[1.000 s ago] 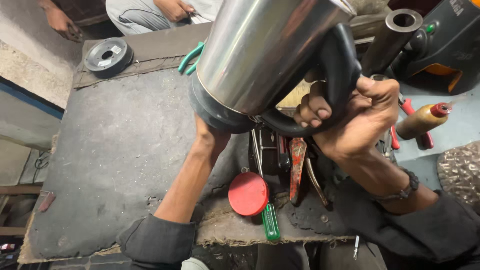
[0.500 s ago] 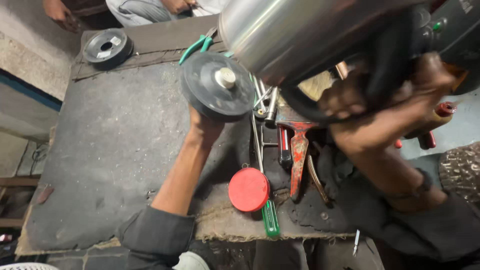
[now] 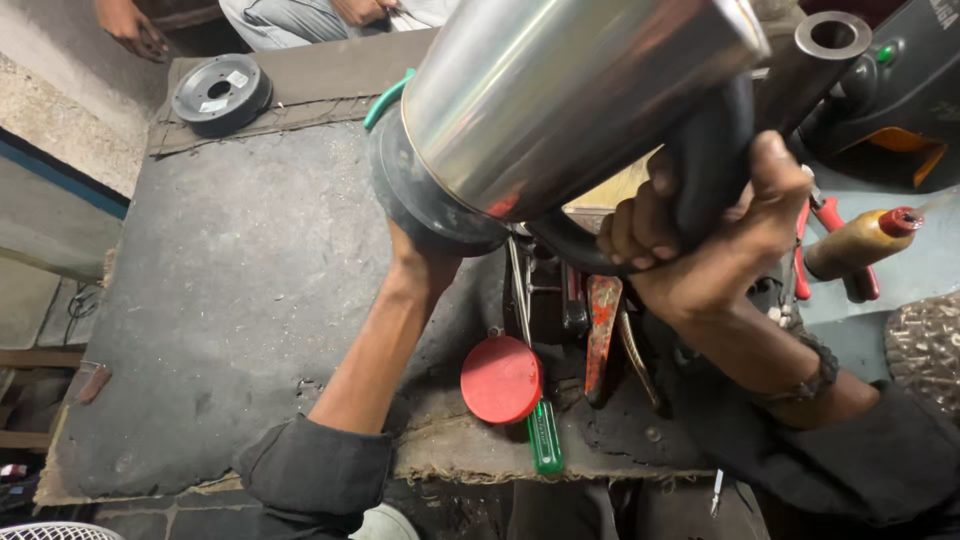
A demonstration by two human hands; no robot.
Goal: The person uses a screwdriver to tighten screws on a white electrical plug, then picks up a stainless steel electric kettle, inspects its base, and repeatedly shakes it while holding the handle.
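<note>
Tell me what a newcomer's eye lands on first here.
The big shiny steel kettle fills the top centre, tipped on its side. The right hand grips its black handle, and the left hand is pressed up under its black base. Next comes the round red lid on the dark workbench, beside a green-handled screwdriver.

Dim, lit from above; soft glare along the steel kettle (image 3: pixel 570 90), slightly blurred up close. Deep shadow near right, wide-angle bending at edges.
</note>
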